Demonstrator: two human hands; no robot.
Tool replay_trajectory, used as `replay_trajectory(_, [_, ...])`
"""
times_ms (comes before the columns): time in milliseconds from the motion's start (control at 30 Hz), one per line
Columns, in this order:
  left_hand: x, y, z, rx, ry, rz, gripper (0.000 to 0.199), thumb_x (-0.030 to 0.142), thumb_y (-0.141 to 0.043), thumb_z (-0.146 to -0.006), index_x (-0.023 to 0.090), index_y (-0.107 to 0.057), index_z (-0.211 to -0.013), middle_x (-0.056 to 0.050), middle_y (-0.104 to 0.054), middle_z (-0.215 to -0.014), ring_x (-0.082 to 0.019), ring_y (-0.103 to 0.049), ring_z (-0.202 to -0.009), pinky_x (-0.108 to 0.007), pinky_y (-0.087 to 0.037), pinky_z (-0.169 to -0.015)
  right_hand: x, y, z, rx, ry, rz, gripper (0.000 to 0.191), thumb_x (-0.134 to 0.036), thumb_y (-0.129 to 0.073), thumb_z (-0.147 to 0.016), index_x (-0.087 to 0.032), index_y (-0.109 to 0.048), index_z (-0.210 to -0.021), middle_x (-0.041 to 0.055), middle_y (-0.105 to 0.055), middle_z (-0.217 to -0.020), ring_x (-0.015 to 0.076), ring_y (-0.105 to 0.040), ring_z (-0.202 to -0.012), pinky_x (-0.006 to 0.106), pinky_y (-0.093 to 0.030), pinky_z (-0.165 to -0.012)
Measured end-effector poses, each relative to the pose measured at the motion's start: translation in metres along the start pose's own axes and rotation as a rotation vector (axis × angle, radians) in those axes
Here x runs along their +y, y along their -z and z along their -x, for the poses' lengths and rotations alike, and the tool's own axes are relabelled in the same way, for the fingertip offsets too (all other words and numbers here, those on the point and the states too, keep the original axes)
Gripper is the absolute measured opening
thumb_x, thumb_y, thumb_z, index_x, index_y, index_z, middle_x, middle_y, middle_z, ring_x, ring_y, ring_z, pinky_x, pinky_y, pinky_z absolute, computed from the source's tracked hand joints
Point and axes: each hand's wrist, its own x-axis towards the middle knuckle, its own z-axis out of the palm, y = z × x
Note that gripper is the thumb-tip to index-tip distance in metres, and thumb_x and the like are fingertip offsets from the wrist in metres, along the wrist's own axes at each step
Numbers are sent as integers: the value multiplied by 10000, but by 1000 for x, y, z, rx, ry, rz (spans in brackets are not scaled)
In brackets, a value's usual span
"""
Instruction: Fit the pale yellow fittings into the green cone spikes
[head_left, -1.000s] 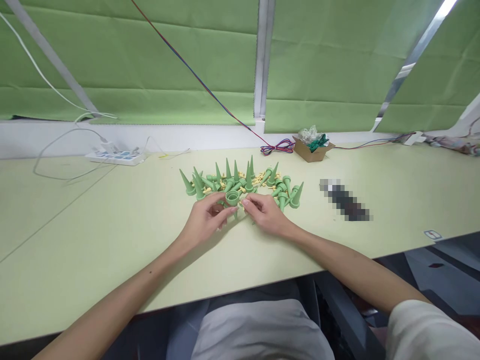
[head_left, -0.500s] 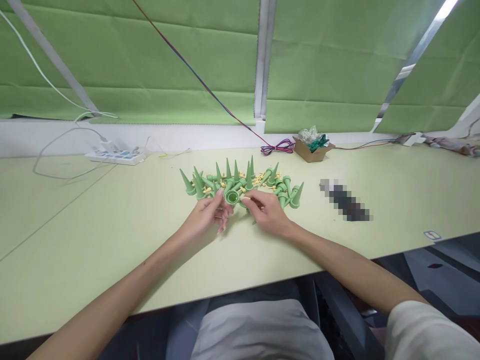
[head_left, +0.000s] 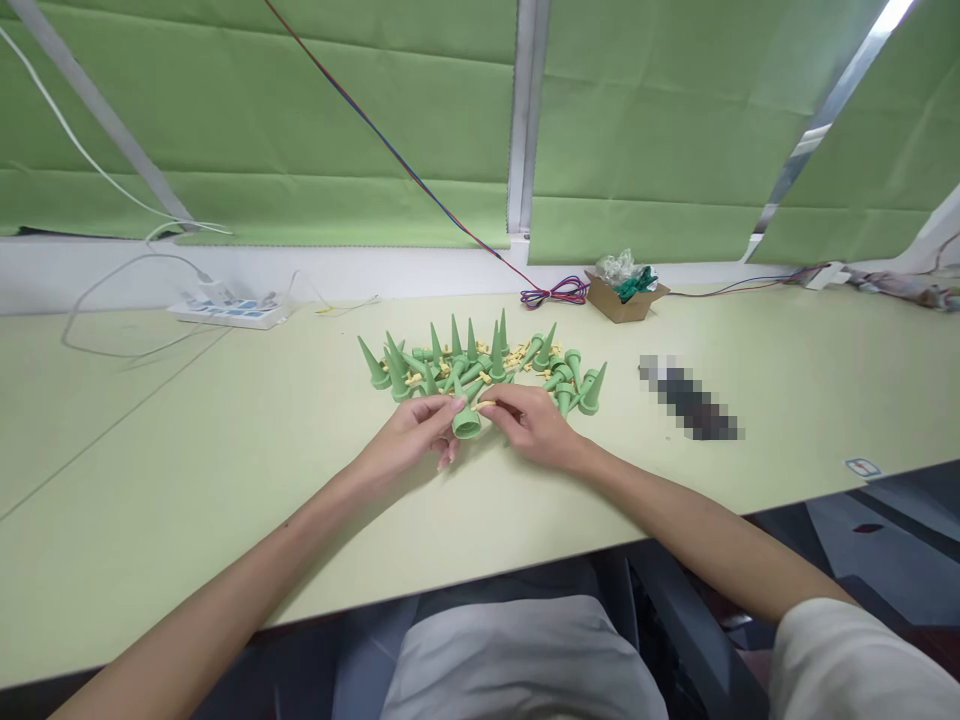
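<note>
My left hand (head_left: 421, 428) grips a green plastic cone-shaped spike (head_left: 466, 424) between thumb and fingers, its open wide end tilted down toward me. My right hand (head_left: 529, 425) pinches a small yellow plastic piece (head_left: 484, 405) close to the side of that spike; whether the two touch I cannot tell. Just beyond both hands lies a pile of similar green spikes (head_left: 496, 355), some upright on their wide ends and others lying on their sides. Small yellow pieces (head_left: 519, 356) are scattered among them.
A small cardboard box (head_left: 624, 303) with clear and green plastic wrap stands at the back, beside a coiled red-blue cable (head_left: 555, 291). A white power strip (head_left: 232, 311) lies at the back left. On the right is a blurred-out dark object (head_left: 690, 400).
My left hand has tipped the green spike, so its open end now faces down toward me and its point shows upward. My right hand keeps the yellow piece beside it.
</note>
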Motion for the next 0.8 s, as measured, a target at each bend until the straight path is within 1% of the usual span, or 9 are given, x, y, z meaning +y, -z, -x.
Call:
replay_trajectory(100, [2, 1, 2, 63, -65, -218, 367, 502, -622, -900, 185, -542, -733, 33, -512, -545, -118, -524, -475, -257, -415, -503, 0, -1, 0, -24, -19, -4, 254, -286, -502, -988, -190, -538, -756, -30, -468, -642, 109, -406, -577, 243, -348, -591])
replay_trajectory(233, [-1, 2, 2, 211, -305, -537, 374, 455, -623, -899, 177, -546, -662, 4, -511, -629, -137, -522, -613, -251, -396, -535, 0, -2, 0, -45, -103, -27, 276, -294, -503, -971, -195, -484, -714, -53, -412, -586, 100, -363, -529, 241, -308, -550])
replay_trajectory(300, [-4, 3, 1, 249, -400, -617, 381, 435, -620, -901, 170, -555, -635, -15, -521, -690, -150, -530, -694, -248, -407, -568, -1, -2, 0, -52, -139, -27, 283, -304, -497, -967, -197, -473, -706, -58, -399, -571, 98, -348, -516, 243, -297, -542])
replay_trajectory(400, [-8, 4, 1, 270, -452, -660, 354, 421, -616, -905, 169, -586, -659, -26, -541, -752, -146, -518, -713, -245, -409, -585, -3, -2, -1, -57, -161, -14, 302, -312, -488, -964, -201, -445, -686, -61, -383, -559, 98, -339, -509, 247, -291, -542])
replay_trajectory(533, [-6, 1, 2, 302, -436, -667, 302, 431, -622, -895, 176, -599, -736, -22, -551, -765, -147, -526, -697, -243, -415, -578, -5, -2, -1, -41, -174, -11, 319, -327, -489, -960, -206, -426, -671, -57, -380, -560, 102, -346, -515, 251, -292, -541])
replay_trajectory(633, [-1, -5, 3, 321, -362, -612, 257, 443, -626, -888, 189, -601, -865, -13, -569, -777, -143, -547, -662, -237, -423, -553, -5, -2, -2, 3, -195, -1, 315, -343, -498, -960, -203, -458, -680, -52, -390, -565, 105, -348, -523, 253, -299, -543])
replay_trajectory(700, [1, -8, 5, 346, -304, -525, 280, 451, -647, -872, 200, -589, -982, -5, -592, -800, -130, -556, -616, -232, -428, -533, -4, -3, -2, 46, -202, 5, 305, -354, -499, -967, -198, -495, -705, -48, -410, -573, 106, -358, -528, 253, -304, -543])
replay_trajectory(733, [3, -8, 5, 356, -281, -484, 295, 456, -651, -869, 202, -581, -1003, 0, -598, -795, -121, -554, -586, -229, -428, -523, -3, -3, -2, 70, -201, 5, 299, -360, -498, -971, -195, -513, -722, -45, -425, -580, 107, -366, -531, 253, -307, -545])
replay_trajectory(800, [5, -8, 5, 357, -244, -422, 287, 475, -613, -896, 190, -584, -912, 10, -588, -710, -106, -532, -525, -226, -422, -510, -2, -2, -2, 114, -192, 4, 289, -366, -498, -979, -191, -539, -752, -39, -451, -596, 107, -382, -537, 251, -315, -548])
